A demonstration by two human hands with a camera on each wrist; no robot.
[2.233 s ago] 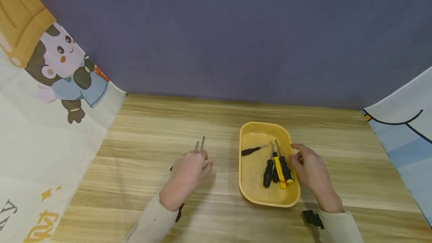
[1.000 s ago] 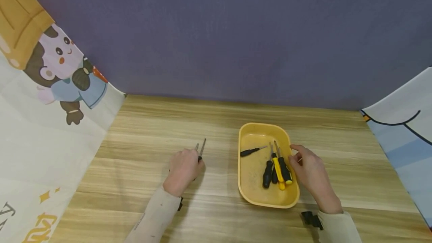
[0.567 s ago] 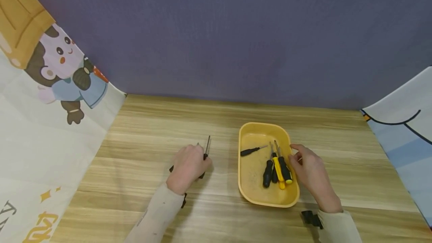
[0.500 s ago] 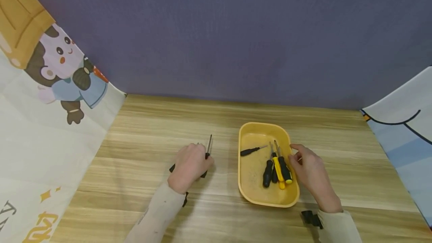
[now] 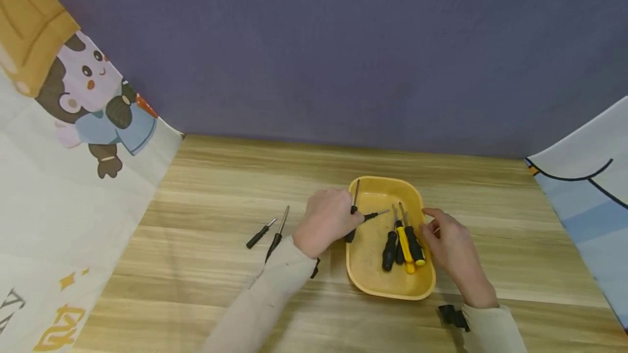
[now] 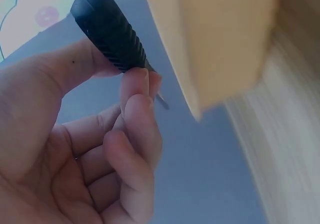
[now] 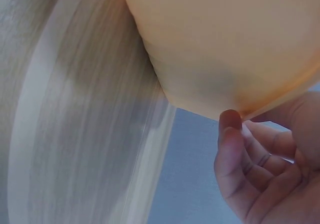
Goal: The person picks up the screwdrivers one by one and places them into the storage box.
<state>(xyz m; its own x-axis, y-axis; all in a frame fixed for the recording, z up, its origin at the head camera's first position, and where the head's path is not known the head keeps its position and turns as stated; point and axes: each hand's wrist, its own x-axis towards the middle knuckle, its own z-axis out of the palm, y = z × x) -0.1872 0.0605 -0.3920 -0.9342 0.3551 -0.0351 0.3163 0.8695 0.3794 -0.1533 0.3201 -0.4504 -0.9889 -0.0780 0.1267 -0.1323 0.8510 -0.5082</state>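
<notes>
Between thumb and fingertips, my left hand [image 5: 327, 221] pinches a black-handled screwdriver [image 6: 110, 31], its shaft pointing away from me. In the head view this hand overlaps the left rim of a yellow plastic tray [image 5: 385, 294]. My right hand [image 5: 453, 247] pinches the tray's right rim, thumb and fingertips on either side of the wall, as the right wrist view shows. Inside the tray lie several screwdrivers: a small black one [image 5: 371, 217] partly hidden by my left hand, a yellow one [image 5: 404, 244], a black one with a yellow end [image 5: 415, 247], and a plain black one [image 5: 390, 249].
Two more black screwdrivers lie on the wooden table [image 5: 221, 189] left of the tray: a short one [image 5: 260, 234] and a longer one [image 5: 277, 236] partly behind my left sleeve. A dark blue-grey backdrop [image 5: 314, 59] rises behind the table, with printed cloths at both sides.
My left hand has picked up a screwdriver from the table and carried it right to the tray's left rim, uncovering two others. The right hand stays on the rim.
</notes>
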